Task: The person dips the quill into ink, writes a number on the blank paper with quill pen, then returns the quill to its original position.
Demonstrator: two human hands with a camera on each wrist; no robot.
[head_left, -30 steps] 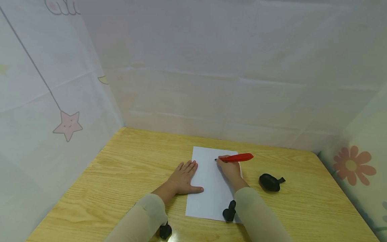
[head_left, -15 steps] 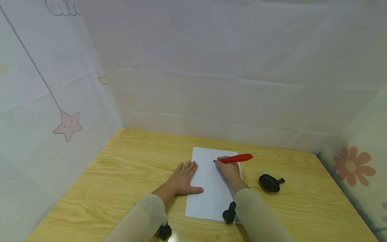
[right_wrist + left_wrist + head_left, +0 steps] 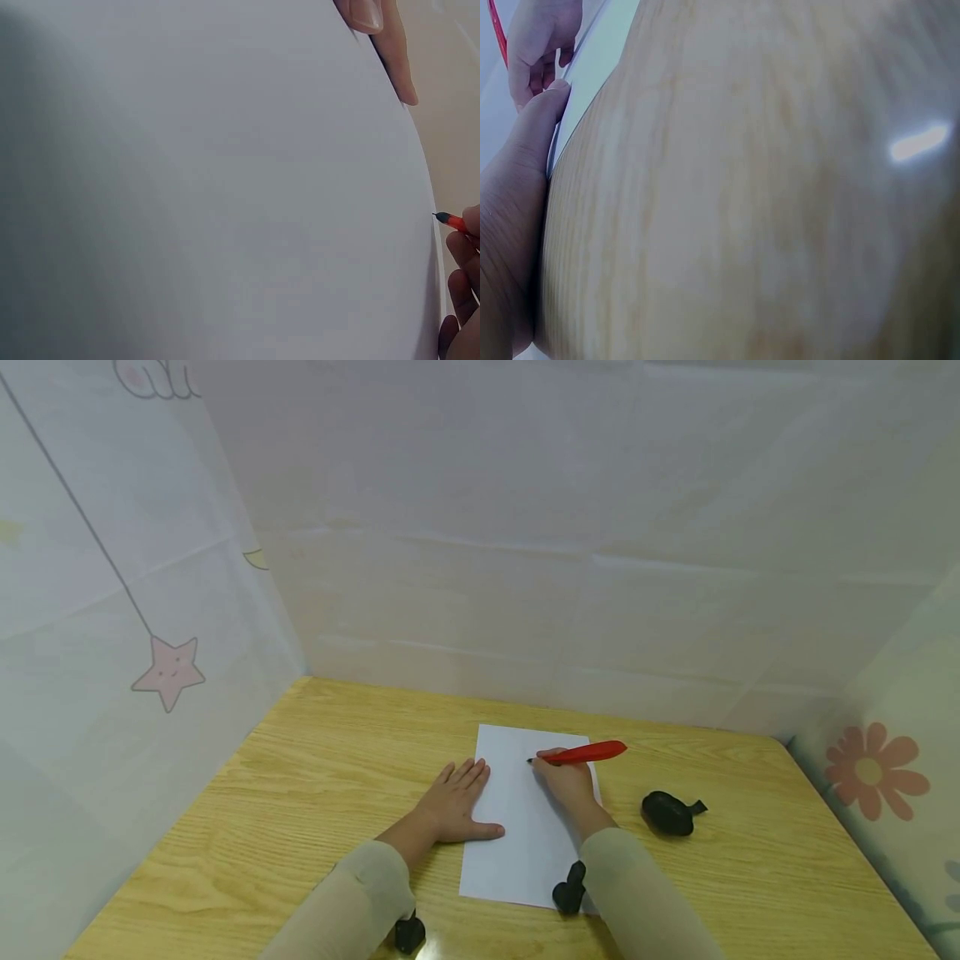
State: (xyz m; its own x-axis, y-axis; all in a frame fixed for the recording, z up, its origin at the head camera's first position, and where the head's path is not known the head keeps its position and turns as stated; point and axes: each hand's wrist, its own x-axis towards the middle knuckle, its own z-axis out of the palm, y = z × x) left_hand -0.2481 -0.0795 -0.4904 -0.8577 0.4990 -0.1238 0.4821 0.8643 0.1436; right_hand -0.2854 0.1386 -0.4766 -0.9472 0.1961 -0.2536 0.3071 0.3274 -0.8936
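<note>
A white sheet of paper (image 3: 510, 860) lies on the wooden table. My left hand (image 3: 453, 810) rests flat across its left edge, fingers spread and thumb pointing right. Over the upper right part of the sheet, my right hand (image 3: 570, 785) pinches a red pen (image 3: 592, 752) with a dark tip. The tip points left and meets the paper, or nearly so. In the right wrist view the pen (image 3: 454, 221) shows between thumb and fingers at the right edge, while left-hand fingers (image 3: 394, 60) lie at the sheet's border. No clear mark can be made out on the paper.
To the right of the paper lies a black rounded object with a short tab (image 3: 667, 813). Small black devices (image 3: 570, 889) sit at both sleeves' wrists. The wooden table (image 3: 337, 752) is bounded by pale printed curtains at the back and sides.
My right hand and the pen tip have shifted slightly left and toward me over the paper. The left hand and sheet have stayed in place.
</note>
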